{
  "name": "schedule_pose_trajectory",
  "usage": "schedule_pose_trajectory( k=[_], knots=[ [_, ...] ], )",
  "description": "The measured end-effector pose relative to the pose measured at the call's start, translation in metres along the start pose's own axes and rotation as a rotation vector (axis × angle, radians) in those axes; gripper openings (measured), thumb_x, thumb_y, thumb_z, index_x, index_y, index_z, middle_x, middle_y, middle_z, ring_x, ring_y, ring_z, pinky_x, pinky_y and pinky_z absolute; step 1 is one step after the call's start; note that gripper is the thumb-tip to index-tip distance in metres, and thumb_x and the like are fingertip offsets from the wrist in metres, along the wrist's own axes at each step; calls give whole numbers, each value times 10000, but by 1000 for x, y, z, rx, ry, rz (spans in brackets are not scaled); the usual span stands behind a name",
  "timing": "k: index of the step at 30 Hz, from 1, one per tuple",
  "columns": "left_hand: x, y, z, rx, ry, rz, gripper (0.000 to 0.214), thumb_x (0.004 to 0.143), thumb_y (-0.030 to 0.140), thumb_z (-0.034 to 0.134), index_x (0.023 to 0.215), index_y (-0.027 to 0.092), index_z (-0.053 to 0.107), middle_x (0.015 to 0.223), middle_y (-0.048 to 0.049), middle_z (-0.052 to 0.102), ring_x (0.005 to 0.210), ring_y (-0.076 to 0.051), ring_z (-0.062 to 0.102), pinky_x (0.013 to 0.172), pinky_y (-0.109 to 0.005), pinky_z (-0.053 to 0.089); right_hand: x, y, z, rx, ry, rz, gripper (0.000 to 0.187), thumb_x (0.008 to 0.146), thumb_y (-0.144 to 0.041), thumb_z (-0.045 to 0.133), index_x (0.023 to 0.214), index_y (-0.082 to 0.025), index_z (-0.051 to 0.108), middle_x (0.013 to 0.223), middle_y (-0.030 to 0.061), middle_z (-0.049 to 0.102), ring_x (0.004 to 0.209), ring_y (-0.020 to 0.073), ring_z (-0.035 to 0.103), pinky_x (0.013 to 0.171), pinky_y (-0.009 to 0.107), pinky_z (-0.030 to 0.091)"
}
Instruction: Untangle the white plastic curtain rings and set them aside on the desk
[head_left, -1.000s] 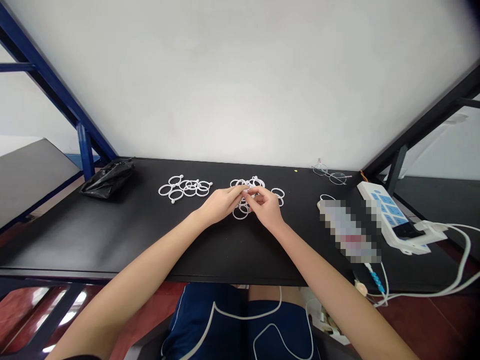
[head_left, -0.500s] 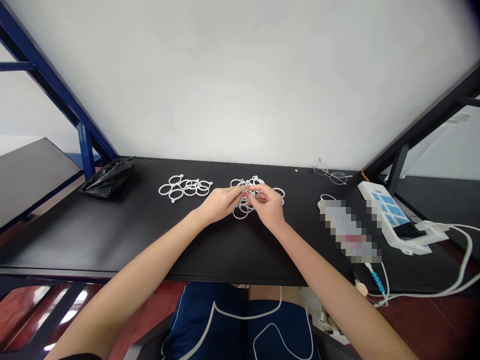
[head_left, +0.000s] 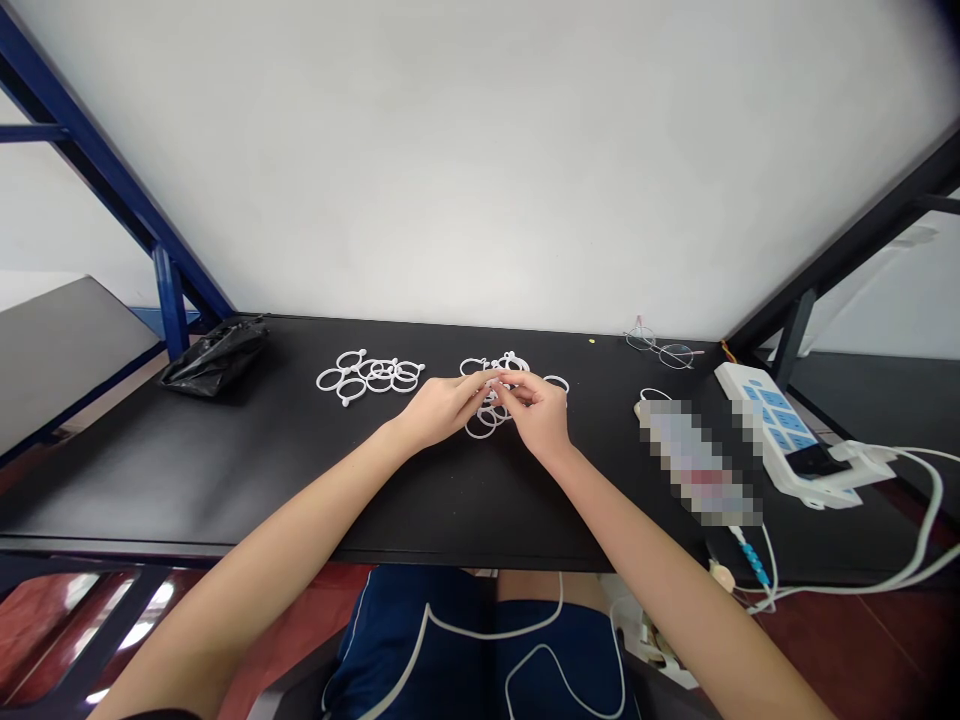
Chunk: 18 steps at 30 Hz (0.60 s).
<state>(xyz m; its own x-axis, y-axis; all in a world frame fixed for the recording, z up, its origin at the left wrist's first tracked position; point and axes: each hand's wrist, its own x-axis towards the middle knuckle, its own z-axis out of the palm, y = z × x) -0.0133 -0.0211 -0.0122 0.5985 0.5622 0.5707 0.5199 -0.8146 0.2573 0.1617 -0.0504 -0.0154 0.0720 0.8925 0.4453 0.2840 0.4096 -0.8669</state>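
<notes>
Over a loose pile of white plastic curtain rings (head_left: 481,425), my two hands meet at the fingertips. My left hand (head_left: 442,405) comes in from the left, its fingers pressed together on a small white part of a curtain ring. From the right, my right hand (head_left: 538,408) pinches at the same spot with thumb and index finger. Most of the held ring is hidden by my fingers. One ring (head_left: 557,382) shows just behind my right hand. A second group of white curtain rings (head_left: 380,381), several overlapping and with small round knobs, lies left of my left hand.
A crumpled black plastic bag (head_left: 215,358) lies at the left back of the black table (head_left: 247,440). Eyeglasses (head_left: 660,348) rest near the wall. On the right are a blurred-out phone (head_left: 699,465) on a cable and a white power strip (head_left: 784,432) with plugged-in cords.
Almost nothing differs. My fingertips have shifted very slightly over the pile, and the pinch stays closed. Both groups of rings lie as before.
</notes>
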Motion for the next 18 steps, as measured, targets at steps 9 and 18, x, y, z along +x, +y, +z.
schedule_pose_trajectory(
  k=[9,18],
  knots=[
    [0,5,-2,-52,2,-18,385,996,285,373,1370,192,369,932,-37,741,676,-137,693,583,-206,490,1,-5,-2,-30,-35,-15,257,831,-458,647,918,-216,666,727,36,717,638,219,718,599,326,569],
    [1,8,-2,-82,-29,3,386,993,249,368,1375,200,340,929,-25,739,663,-134,685,579,-208,484,2,-1,-2,-47,-50,-35,266,823,-451,652,939,-212,670,996,77,706,634,173,684,578,310,564]
  ],
)
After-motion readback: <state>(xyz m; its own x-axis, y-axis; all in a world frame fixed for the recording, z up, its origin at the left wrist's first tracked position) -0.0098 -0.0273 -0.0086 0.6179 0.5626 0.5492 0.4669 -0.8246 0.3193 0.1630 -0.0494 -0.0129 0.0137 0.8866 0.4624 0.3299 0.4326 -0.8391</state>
